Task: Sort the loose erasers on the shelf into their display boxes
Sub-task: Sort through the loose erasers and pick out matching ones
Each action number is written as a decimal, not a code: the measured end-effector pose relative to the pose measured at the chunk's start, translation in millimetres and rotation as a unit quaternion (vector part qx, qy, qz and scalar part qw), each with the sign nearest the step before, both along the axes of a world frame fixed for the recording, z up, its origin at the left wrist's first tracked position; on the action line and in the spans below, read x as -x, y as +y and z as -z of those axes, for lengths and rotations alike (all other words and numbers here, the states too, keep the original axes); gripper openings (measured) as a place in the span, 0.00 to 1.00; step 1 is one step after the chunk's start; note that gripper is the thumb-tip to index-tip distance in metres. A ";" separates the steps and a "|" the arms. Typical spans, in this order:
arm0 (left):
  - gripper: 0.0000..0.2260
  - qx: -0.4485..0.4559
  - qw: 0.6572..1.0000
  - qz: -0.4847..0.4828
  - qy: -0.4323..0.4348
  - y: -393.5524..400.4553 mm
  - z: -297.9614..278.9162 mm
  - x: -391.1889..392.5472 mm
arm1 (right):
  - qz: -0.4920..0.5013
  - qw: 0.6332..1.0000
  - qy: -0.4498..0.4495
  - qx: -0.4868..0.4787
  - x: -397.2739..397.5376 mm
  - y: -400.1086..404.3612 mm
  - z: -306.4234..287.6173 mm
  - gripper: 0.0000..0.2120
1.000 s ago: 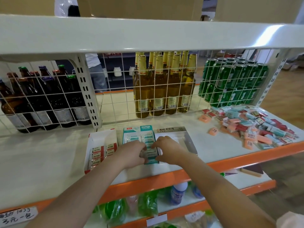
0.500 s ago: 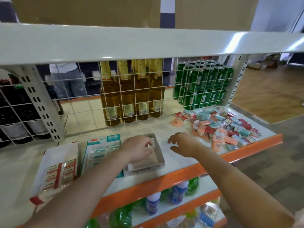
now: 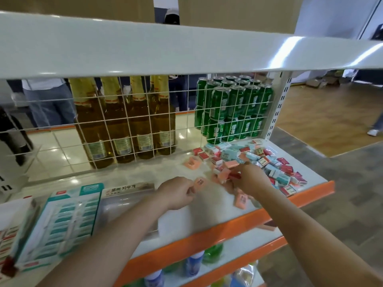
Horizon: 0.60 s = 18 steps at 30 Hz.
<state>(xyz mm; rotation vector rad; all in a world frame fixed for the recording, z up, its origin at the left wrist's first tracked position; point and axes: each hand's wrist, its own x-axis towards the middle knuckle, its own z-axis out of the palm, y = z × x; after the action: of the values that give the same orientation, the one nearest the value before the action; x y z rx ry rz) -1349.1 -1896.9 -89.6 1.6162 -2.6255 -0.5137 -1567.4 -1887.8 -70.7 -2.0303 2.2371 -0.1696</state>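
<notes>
A pile of loose erasers in red, teal and orange wrappers lies at the right end of the white shelf. My right hand is at the pile's near-left edge and pinches an orange eraser. My left hand pinches another orange eraser that lies on the shelf. Left of my hands stand the display boxes: a grey one, a teal one filled with teal erasers, and a red one at the frame edge. The view is blurred.
Single orange erasers lie apart from the pile. A wire grid backs the shelf, with amber bottles and green cans behind it. An upper shelf overhangs. Bottles stand on the lower shelf.
The view has swung right. Both hands left the teal and grey boxes and moved right to the loose erasers, where each now pinches an orange one.
</notes>
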 end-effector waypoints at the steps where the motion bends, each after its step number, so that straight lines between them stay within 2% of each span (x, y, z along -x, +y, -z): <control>1: 0.11 0.002 1.000 0.000 -0.006 -3.5 1.2 4.8 | 0.008 1.000 0.001 -0.006 5.3 -2.3 2.5 0.10; 6: 0.13 0.018 0.999 -0.029 0.014 -18.9 3.6 25.4 | 0.006 0.999 -0.027 -0.025 20.2 -12.0 9.1 0.12; 9: 0.13 0.024 0.998 -0.053 0.034 -27.4 5.5 38.7 | 0.000 0.998 -0.055 0.018 27.4 -18.7 7.2 0.11; 13: 0.16 0.045 0.995 -0.070 0.045 -37.2 5.5 58.8 | 0.008 0.993 -0.092 0.067 38.9 -28.8 5.0 0.15; 18: 0.16 0.050 0.991 -0.100 0.069 -58.6 2.0 78.7 | 0.007 0.989 -0.129 0.071 50.1 -37.0 3.1 0.17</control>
<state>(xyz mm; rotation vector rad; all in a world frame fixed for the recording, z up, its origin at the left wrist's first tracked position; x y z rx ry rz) -1427.8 -1955.6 -91.6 1.7189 -2.3205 -0.4580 -1617.5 -1924.8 -73.8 -1.9297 2.1316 -0.5726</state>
